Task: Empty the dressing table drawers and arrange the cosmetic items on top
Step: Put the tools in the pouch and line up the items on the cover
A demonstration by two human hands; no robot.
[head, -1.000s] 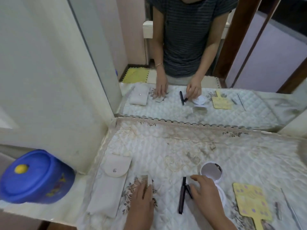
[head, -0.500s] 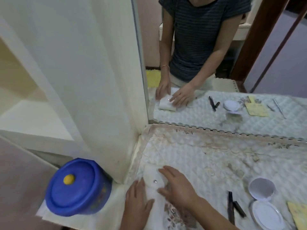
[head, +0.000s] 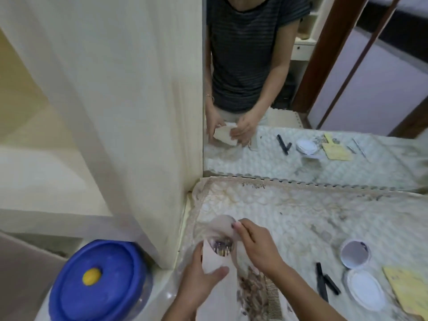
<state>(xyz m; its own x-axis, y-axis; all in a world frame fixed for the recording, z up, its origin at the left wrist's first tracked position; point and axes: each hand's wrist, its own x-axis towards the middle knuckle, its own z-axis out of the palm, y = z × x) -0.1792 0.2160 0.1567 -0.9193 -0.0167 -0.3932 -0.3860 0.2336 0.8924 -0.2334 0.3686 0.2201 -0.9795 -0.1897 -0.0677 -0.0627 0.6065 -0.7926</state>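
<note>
Mirror [head: 324, 89]: fills the back wall and throws the whole scene back at us, both hands on something white.
Quilted cover [head: 289, 216]: white with a scalloped trim, spread over the dressing table top, and everything else lies on it.
Blue tub [head: 97, 281]: lid on, yellow knob [head: 92, 276] on top, parked off the cover's left edge.
White pouch [head: 217, 260]: here's the action, held over the front-left corner of the cover with its mouth open; can't tell if its lower end rests on the cloth.
Left hand [head: 199, 281]: wrapped round the pouch body, thumb across the front.
Right hand [head: 257, 246]: close beside the left, fingertips pinching the pouch flap [head: 220, 225] and holding it folded back.
Round compact [head: 364, 289]: lying open to the right, its lid [head: 354, 253] just behind it.
Yellow paddle [head: 410, 290]: flat at the far right, cut off by the frame.
Comb [head: 273, 297]: flat on the cover under the right forearm.
Black sticks [head: 323, 283]: two, touching in a V, just left of the compact.
Metal tools [head: 222, 246]: shiny tips showing inside the pouch mouth, too blurred to name.
</note>
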